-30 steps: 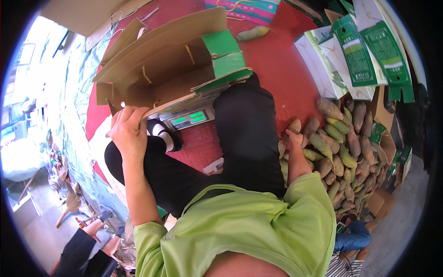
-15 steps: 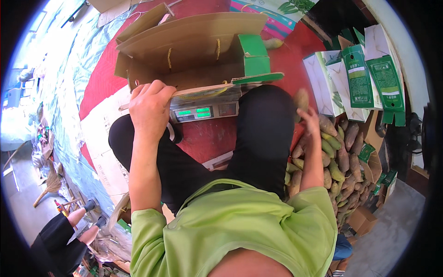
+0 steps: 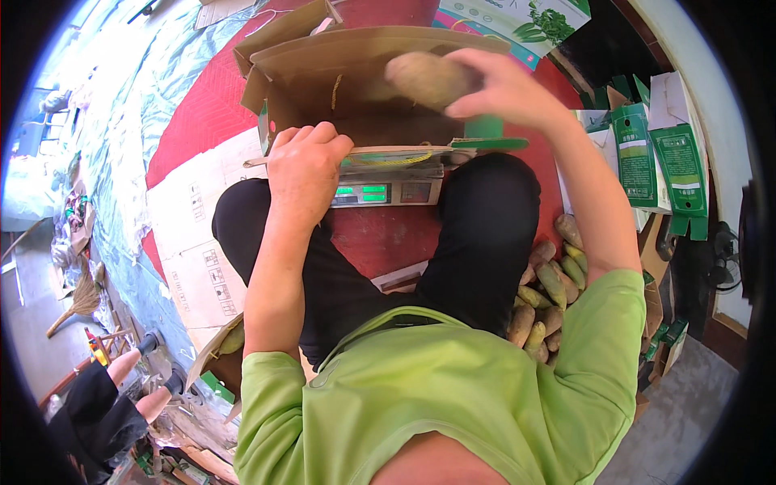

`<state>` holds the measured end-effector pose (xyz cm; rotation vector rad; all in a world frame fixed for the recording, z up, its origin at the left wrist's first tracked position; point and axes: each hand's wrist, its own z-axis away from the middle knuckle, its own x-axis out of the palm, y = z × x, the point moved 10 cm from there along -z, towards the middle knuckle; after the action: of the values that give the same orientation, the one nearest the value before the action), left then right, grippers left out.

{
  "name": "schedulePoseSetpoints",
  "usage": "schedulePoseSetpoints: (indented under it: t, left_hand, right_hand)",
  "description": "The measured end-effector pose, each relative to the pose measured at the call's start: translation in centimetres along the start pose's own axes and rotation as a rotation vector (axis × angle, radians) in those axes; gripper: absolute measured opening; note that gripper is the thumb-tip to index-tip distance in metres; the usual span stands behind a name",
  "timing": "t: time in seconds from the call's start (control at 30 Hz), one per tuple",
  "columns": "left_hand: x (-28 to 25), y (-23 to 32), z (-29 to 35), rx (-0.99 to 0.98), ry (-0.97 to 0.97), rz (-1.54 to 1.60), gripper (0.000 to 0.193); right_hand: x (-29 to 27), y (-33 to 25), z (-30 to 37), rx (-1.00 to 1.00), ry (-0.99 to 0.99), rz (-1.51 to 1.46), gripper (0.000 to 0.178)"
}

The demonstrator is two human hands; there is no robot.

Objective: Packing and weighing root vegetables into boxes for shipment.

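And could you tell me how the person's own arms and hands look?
Neither the left hand nor the right hand, which is blurred, wears a glove. The forearms show no watch or band. The sleeves are short, loose and light green.

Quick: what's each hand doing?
Left hand: closed on the near edge of the cardboard box.
Right hand: holding a motion-blurred tuber.

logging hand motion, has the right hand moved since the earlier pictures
Yes: against the digital scale, the right hand has gone left and forward, from the root vegetable pile to over the cardboard box.
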<state>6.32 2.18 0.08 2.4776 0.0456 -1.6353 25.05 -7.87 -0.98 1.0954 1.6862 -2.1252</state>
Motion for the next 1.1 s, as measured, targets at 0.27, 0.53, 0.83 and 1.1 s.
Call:
schedulePoseSetpoints:
  t: [0.27,0.53,0.83,1.1]
  left_hand:
    - [-0.1,0.2,0.1,-0.026,-0.050,0.054,0.014]
    - [0.5,0.7,-0.4,-0.045,-0.088,0.059,0.013]
    - [1.1,1.8,-0.1,-0.040,-0.123,0.077,0.011]
    - [2.2,1.5,-0.1,-0.097,-0.148,0.050,0.011]
  right_hand:
    - [9.7,3.4,-4.8,0.086,-0.421,0.712,0.055]
    - [6.0,0.3,-1.9,-0.089,-0.294,0.270,0.041]
    - [-4.2,15.8,19.8,0.334,0.405,-0.057,0.036]
    - [11.2,35.9,49.2,1.140,0.304,0.099,0.043]
